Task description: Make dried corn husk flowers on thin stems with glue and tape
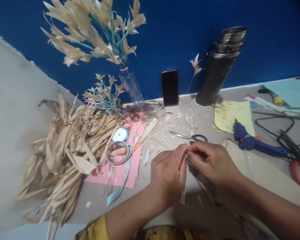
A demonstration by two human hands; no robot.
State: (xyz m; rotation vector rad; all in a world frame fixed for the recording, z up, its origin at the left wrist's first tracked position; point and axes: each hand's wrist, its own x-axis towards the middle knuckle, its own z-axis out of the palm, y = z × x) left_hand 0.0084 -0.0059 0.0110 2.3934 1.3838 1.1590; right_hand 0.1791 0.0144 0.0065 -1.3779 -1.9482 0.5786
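Dried pale husk strip [183, 196] is pinched between left hand [168, 173] and right hand [211, 163]; finished husk flowers [95, 30] stand in a bottle, a heap of dried husks [65, 150] lies unused.

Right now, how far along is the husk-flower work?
Done: a full leafy bouquet stands in the bottle, with a smaller sprig beside it. In hand: left hand and right hand pinch a thin stick together. Left: a big pile of loose husks lies unused; scissors and glue gun lie idle.
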